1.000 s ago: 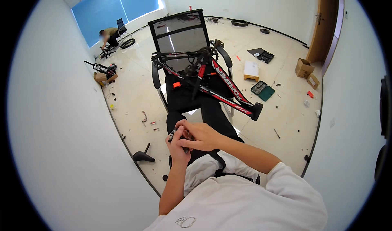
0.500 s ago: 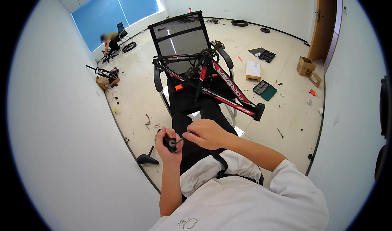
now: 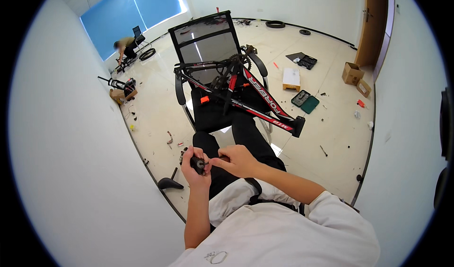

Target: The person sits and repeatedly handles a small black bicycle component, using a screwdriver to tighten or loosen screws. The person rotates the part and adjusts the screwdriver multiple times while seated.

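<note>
Above my lap, my left hand (image 3: 193, 173) is wrapped round a small black bicycle part (image 3: 197, 164) with a greyish metal end, its exact kind unclear. Close beside it, my right hand (image 3: 240, 160) is closed in a pinch on a thin metal rod-like tool (image 3: 208, 161). The tool's tip meets the part; its other end is hidden by my fingers. Beyond my knees, a black and red bicycle frame (image 3: 266, 96) with its crankset rests across a black mesh-back chair (image 3: 208, 113).
An orange-red item (image 3: 204, 99) lies on the chair seat. To the right on the floor are an open green tool case (image 3: 309, 105), a white-topped box (image 3: 291, 77) and cardboard boxes (image 3: 352, 73). A saddle (image 3: 170, 184) lies by the left wall. Far left, another person (image 3: 125, 47) bends over bicycle parts.
My right hand has shifted slightly, its fingertips now nearer the part, so less of the rod shows. My left hand keeps its grip, with the part turned a little.
</note>
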Motion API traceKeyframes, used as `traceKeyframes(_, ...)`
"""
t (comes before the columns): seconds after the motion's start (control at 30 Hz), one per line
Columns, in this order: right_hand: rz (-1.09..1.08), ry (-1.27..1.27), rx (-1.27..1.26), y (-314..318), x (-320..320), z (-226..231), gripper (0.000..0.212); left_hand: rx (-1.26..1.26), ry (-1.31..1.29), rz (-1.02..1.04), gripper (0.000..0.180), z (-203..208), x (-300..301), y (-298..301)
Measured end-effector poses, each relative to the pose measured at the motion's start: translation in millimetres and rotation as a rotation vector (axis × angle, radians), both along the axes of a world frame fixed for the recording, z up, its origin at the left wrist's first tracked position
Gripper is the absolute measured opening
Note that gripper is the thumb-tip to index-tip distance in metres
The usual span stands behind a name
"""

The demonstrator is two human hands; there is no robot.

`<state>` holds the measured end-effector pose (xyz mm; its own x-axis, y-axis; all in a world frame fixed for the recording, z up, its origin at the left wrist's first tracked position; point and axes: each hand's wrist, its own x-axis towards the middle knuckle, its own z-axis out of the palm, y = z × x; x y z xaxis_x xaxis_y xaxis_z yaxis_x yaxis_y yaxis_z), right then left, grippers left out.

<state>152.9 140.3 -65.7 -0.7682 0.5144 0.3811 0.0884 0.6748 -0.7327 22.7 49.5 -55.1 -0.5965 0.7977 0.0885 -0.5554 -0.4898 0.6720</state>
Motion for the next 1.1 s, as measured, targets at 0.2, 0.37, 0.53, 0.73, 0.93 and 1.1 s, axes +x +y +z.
traceKeyframes(0.2,-0.090,0.380,-0.675,23.9,2.5,-22.0,0.032,0.094,0.102,-0.008,0.031,-1.2,2.8,2.7)
traceKeyframes(0.37,0.139,0.492,-1.687,15.8,15.6,-10.4,0.024,0.154,0.570,0.105,0.019,-23.0,17.0,6.3)
traceKeyframes(0.53,0.197,0.656,-1.906,35.2,8.6,8.2,0.039,0.028,0.906,0.140,0.022,-22.3,40.5,5.1)
traceKeyframes(0.73,-0.011,0.500,-1.691,31.5,-22.2,27.1,0.041,-0.074,0.951,0.235,0.027,-2.7,35.8,2.0)
traceKeyframes(0.93,0.001,0.463,-1.613,27.2,-23.0,31.8,0.038,-0.070,0.998,0.222,0.029,-3.6,30.7,-0.4)
traceKeyframes(1.1,-0.018,0.531,-1.601,26.5,-22.7,35.3,0.037,-0.060,0.898,0.160,0.030,2.3,26.2,2.2)
